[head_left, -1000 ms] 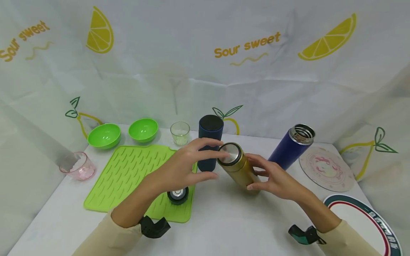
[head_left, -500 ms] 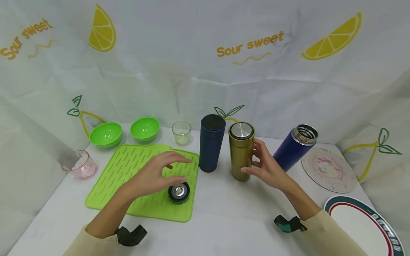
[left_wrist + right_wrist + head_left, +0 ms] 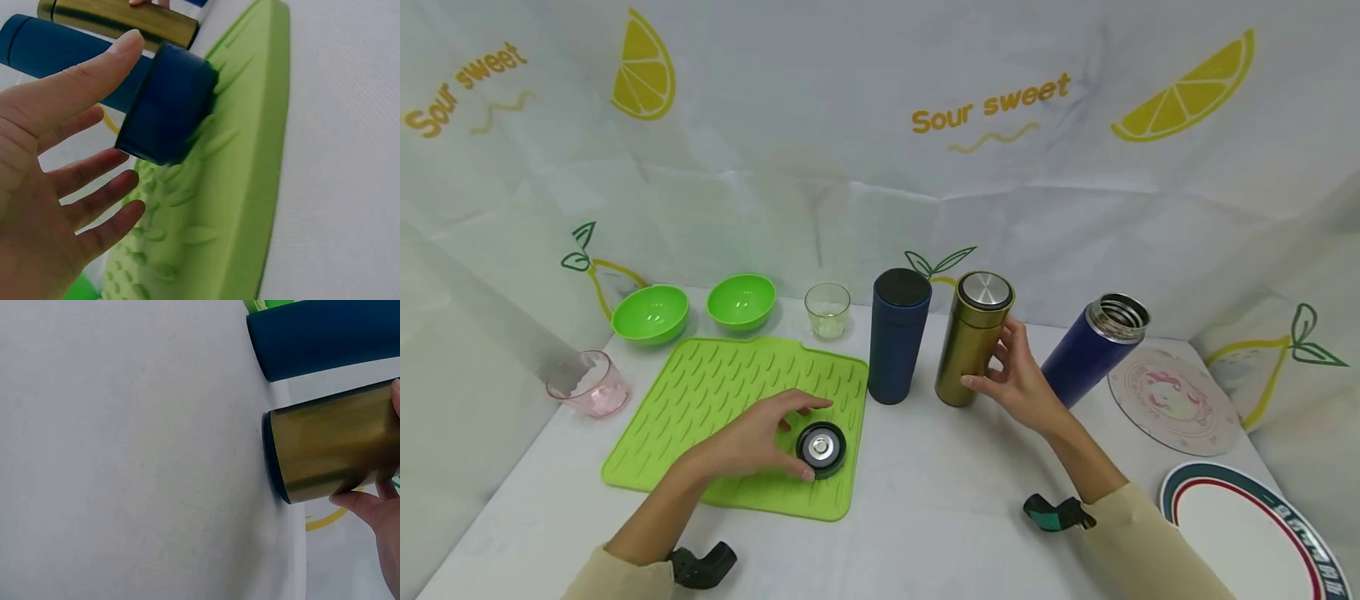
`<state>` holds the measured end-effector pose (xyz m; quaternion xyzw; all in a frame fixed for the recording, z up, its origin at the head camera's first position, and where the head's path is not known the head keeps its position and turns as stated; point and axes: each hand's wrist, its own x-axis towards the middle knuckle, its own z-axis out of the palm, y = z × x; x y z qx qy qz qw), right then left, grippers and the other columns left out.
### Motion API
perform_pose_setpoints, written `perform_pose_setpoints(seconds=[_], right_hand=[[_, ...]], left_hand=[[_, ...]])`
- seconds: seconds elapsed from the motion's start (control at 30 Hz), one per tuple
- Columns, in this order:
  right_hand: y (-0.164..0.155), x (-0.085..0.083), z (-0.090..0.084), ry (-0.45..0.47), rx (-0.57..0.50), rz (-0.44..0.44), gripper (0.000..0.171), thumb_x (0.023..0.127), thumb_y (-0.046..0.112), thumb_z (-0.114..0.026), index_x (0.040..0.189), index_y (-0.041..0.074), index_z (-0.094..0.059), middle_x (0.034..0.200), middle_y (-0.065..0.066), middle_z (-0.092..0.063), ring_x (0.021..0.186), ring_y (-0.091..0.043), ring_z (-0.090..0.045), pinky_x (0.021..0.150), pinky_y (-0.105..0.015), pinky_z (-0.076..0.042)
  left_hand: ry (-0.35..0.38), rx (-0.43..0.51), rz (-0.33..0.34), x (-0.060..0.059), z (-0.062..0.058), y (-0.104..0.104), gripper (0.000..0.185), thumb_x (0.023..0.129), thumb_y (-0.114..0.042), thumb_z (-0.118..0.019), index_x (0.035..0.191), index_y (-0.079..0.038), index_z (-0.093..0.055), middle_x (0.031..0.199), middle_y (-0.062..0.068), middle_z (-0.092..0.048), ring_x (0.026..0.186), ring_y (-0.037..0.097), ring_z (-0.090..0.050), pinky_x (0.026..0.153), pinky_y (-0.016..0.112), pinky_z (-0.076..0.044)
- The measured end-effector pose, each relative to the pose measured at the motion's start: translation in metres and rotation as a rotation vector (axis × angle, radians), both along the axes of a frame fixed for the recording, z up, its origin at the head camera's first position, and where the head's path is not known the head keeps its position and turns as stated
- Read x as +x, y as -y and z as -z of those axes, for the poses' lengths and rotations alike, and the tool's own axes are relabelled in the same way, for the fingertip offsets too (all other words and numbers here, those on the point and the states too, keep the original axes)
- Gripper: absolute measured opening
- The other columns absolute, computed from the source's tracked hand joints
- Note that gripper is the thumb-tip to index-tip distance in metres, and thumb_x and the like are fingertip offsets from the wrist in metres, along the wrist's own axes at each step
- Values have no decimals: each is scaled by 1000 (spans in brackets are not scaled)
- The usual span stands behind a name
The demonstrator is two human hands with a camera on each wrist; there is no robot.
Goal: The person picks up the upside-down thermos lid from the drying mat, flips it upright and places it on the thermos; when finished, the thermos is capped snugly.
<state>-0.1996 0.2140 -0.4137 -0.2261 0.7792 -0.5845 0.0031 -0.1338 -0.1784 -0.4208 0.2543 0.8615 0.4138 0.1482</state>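
Observation:
A dark blue bottle lid [image 3: 822,448] lies upside down near the right edge of the green drying mat [image 3: 760,492]. My left hand [image 3: 767,440] hovers just left of it, thumb and fingers parted on either side of the lid [image 3: 172,103] in the left wrist view. With my right hand [image 3: 1018,383] I grip the gold thermos [image 3: 968,346] low on its right side; its steel-topped cap is on, and it leans slightly. Thumb and fingers of the right hand [image 3: 381,515] curl round the gold body in the right wrist view.
A dark blue tumbler [image 3: 898,333] stands left of the gold thermos. An uncapped blue thermos [image 3: 1086,354] is behind my right hand. Two green bowls [image 3: 651,315], a clear glass [image 3: 827,310] and a pink glass [image 3: 597,385] are at left; round mats [image 3: 1176,400] lie at right.
My right hand has carried the gold thermos from a tilted pose back to near upright, farther away. My left hand has left its cap and moved left and down to the lid.

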Motion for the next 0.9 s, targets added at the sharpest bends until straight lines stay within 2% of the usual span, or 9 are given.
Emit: perform_pose_setpoints(seconds=[0.1,0.27,0.37,0.43,0.6,0.67,0.83,0.9], right_hand=[[0,0,2,-2,-10,3,108,82,-15,-74,158,25,-9,160,-19,-27,147,-49,-36,108,-68,-42],[-1,0,5,4,-12,3,104,83,-15,-72,155,24,-9,159,-20,-26,145,-49,-37,108,-70,-40],[-2,1,6,10,1,13,103,84,-15,-72,154,24,-8,158,-20,-27,145,-48,-38,109,-67,-41],[-3,1,6,6,13,16,103,84,-15,-72,154,24,-7,158,-20,-27,145,-48,-39,109,-60,-45],[-3,1,7,-2,10,7,101,85,-14,-71,154,23,-7,157,-18,-27,144,-46,-39,104,-26,-51],[-3,1,8,-1,5,2,101,85,-14,-71,154,25,-7,157,-16,-28,143,-40,-41,100,-19,-50],[-2,2,9,-29,-2,-6,101,85,-14,-71,155,23,-8,154,-12,-29,137,-11,-47,98,-16,-51],[-2,3,9,-40,-8,-10,101,85,-15,-70,155,21,-8,154,-11,-29,134,-4,-48,98,-16,-51]], left_hand=[[0,-28,10,1,4,-1,86,69,-29,-95,145,-12,-56,142,5,-61,127,27,-56,102,37,-52],[-17,-59,19,1,5,-2,80,70,-27,-94,140,-12,-59,140,2,-63,132,28,-56,109,47,-49],[-13,-63,25,2,4,-2,76,71,-26,-94,138,-12,-61,139,2,-64,133,28,-56,112,50,-47],[-9,-65,25,2,3,-2,75,70,-26,-94,137,-12,-62,138,2,-65,132,28,-57,112,51,-47],[-29,-84,24,2,3,-2,75,69,-27,-95,136,-13,-63,136,4,-65,130,30,-56,110,53,-47],[-38,-95,22,3,3,-2,74,69,-27,-95,135,-14,-64,136,5,-66,129,31,-56,109,54,-48],[-14,-112,-10,3,5,-4,73,69,-27,-95,135,-16,-64,136,4,-65,130,29,-55,110,54,-47],[-4,-115,-23,3,6,-6,72,69,-28,-95,134,-17,-64,136,3,-65,131,28,-55,111,54,-46]])
